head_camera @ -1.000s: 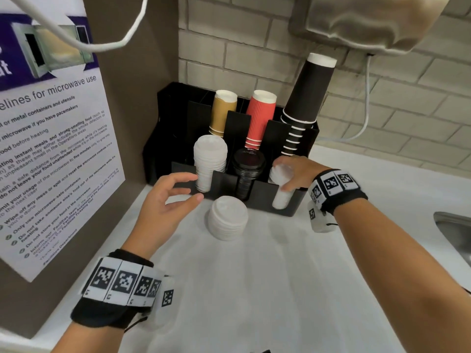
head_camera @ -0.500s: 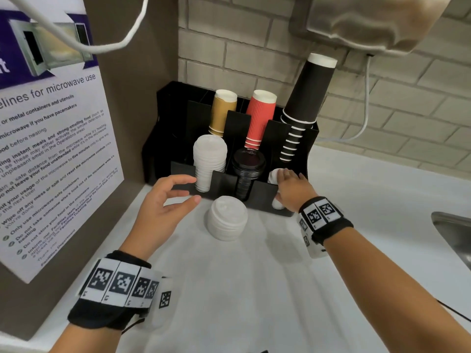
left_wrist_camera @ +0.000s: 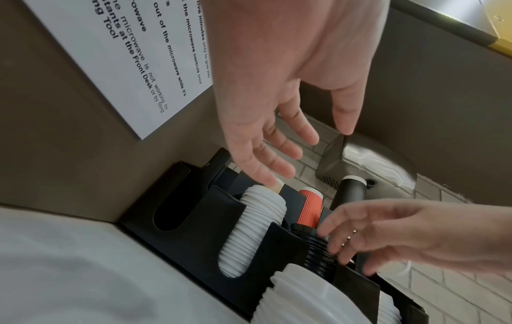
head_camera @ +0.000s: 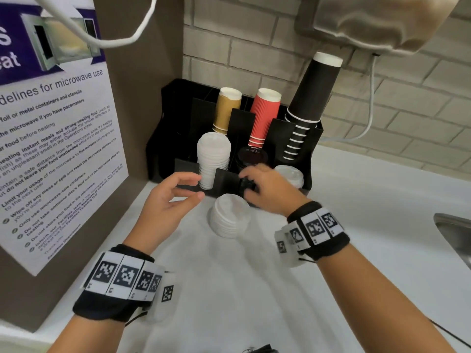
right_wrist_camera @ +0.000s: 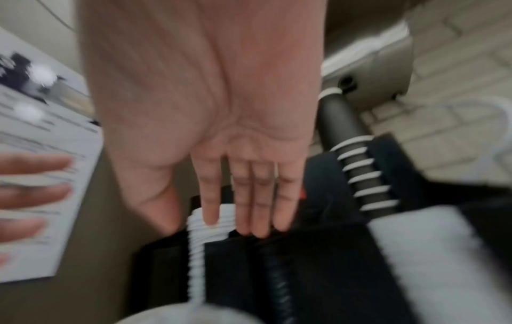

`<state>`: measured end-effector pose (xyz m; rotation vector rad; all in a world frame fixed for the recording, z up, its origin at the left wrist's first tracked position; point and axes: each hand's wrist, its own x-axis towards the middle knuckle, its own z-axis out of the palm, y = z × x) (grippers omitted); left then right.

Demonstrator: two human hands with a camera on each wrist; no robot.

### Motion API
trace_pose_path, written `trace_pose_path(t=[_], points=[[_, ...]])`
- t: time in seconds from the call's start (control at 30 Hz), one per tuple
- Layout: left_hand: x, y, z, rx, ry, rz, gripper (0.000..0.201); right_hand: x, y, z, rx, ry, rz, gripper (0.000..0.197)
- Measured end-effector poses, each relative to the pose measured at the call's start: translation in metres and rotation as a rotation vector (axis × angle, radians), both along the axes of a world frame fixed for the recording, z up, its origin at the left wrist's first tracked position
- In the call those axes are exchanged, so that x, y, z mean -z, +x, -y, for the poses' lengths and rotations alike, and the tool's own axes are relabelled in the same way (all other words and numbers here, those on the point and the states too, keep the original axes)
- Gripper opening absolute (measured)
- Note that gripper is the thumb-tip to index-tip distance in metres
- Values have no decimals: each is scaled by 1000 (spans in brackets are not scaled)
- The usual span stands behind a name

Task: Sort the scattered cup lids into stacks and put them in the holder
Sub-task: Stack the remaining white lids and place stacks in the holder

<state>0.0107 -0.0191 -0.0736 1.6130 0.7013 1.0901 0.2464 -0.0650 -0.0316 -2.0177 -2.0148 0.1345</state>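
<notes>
A black holder point(head_camera: 226, 178) stands in the counter's corner. Its front slots hold a tall white lid stack point(head_camera: 213, 159), a black lid stack point(head_camera: 251, 157) and a short white lid stack point(head_camera: 290, 175). A loose stack of white lids point(head_camera: 230, 219) sits on the counter just in front. My right hand point(head_camera: 248, 184) reaches over the holder's front, fingers extended and touching the black lids point(left_wrist_camera: 318, 252); it holds nothing. My left hand point(head_camera: 193, 187) hovers open and empty left of the loose stack, near the tall white stack point(left_wrist_camera: 257, 223). The right wrist view is blurred, showing straight fingers point(right_wrist_camera: 257, 214).
Brown point(head_camera: 226, 110), red point(head_camera: 263, 115) and black point(head_camera: 311, 98) paper cup stacks fill the holder's back row. A panel with a microwave poster point(head_camera: 51, 149) walls the left side. A sink edge point(head_camera: 453, 235) is at the right. White counter point(head_camera: 254, 289) spreads in front.
My right hand left the right slot, where white lids now sit, and moved left to the black lid slot. The left hand has barely moved.
</notes>
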Motion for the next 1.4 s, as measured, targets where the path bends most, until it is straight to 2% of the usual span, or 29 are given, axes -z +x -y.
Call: trace_pose_path(t=[0.1, 0.17, 0.27, 0.4, 0.5, 0.57, 0.63, 0.7, 0.77, 0.9, 1.07, 1.4], points=[[-1, 1, 0, 15, -9, 7, 28, 21, -23, -5, -22, -339, 28, 70], [-1, 1, 0, 23, -12, 8, 28, 34, -29, -10, 17, -406, 59, 81], [-1, 0, 1, 36, -19, 4, 29, 43, -33, -15, 41, -442, 57, 85], [0, 0, 1, 52, -15, 2, 29, 43, -34, -17, 60, -414, 23, 79], [0, 2, 3, 46, -11, -2, 30, 30, -30, -11, 78, -309, -42, 76], [-1, 4, 5, 61, -36, -18, 39, 16, -29, -3, 74, -183, -194, 72], [-1, 9, 11, 124, -66, -38, 67, 1, -33, 9, 18, -56, -441, 63], [-3, 16, 18, 208, -79, -2, 87, -11, -45, 21, -45, -11, -686, 55], [-6, 22, 25, 230, -79, 70, 94, -16, -55, 32, -78, -1, -854, 54], [-11, 24, 27, 248, -57, 141, 89, -14, -57, 48, -80, -12, -1081, 60], [-12, 22, 27, 307, -27, 56, 94, -6, -50, 57, -68, -26, -1123, 64], [-14, 26, 32, 284, -44, 64, 101, -7, -53, 60, -68, -8, -1137, 61]])
